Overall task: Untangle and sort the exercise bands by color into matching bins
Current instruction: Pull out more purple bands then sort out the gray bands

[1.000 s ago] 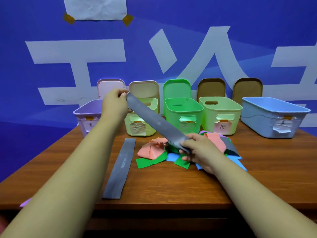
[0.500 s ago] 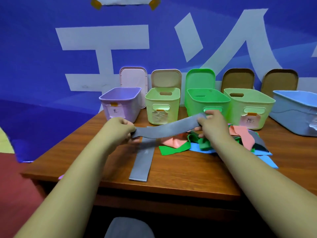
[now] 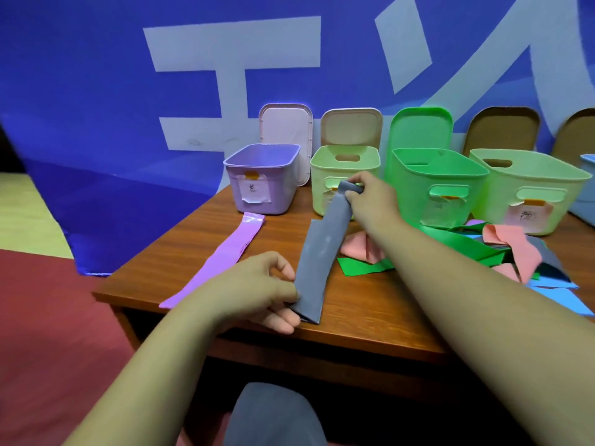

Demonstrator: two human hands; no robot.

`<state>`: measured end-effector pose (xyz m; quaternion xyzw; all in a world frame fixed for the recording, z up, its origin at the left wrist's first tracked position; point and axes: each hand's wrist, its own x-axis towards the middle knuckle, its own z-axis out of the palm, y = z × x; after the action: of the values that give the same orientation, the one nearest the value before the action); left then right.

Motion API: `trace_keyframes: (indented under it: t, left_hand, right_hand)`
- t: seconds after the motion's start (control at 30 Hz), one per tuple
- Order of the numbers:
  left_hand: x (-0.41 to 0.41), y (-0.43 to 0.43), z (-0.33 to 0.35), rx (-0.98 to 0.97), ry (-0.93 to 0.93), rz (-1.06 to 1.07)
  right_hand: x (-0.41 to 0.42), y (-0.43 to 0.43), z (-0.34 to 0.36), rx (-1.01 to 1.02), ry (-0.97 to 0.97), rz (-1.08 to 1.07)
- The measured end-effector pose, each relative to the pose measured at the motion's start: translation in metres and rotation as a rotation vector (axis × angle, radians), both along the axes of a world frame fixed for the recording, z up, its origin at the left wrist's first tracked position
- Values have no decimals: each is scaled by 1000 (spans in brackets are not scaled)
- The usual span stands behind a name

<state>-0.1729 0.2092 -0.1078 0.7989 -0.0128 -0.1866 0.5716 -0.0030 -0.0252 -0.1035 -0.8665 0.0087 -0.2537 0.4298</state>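
Observation:
A grey band stretches from the table's near edge up toward the bins. My left hand pinches its near end, and my right hand grips its far end in front of the pale green bin. A purple band lies flat on the table at the left. A tangled pile of green, pink, blue and grey bands sits at the right. The purple bin, the bright green bin and another pale green bin stand in a row.
Bin lids lean on the blue banner wall behind the row. A light blue bin's edge shows at far right. The wooden table has its left corner near the purple band. A grey seat is below the near edge.
The grey band swung from level to lengthwise: my left hand dropped to the table's near edge, my right hand rose toward the bins. The view shifted left, revealing the purple band.

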Motion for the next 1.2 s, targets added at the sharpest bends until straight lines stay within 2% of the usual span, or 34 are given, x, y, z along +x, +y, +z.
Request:
trace_keyframes:
  t: [0.13, 0.3, 0.6, 0.8, 1.2]
  left_hand:
    - [5, 3, -5, 47, 4, -2]
    - [15, 8, -13, 197, -45, -74]
    - [25, 15, -17, 220, -53, -155]
    - [28, 21, -19, 188, -24, -196]
    - [28, 15, -5, 305, -9, -242]
  right_hand:
    - [15, 20, -7, -98, 33, 53]
    - [28, 32, -21, -177, 76, 89]
    - [32, 34, -40, -357, 145, 85]
    - [33, 35, -46, -377, 181, 93]
    - [24, 28, -27, -407, 181, 111]
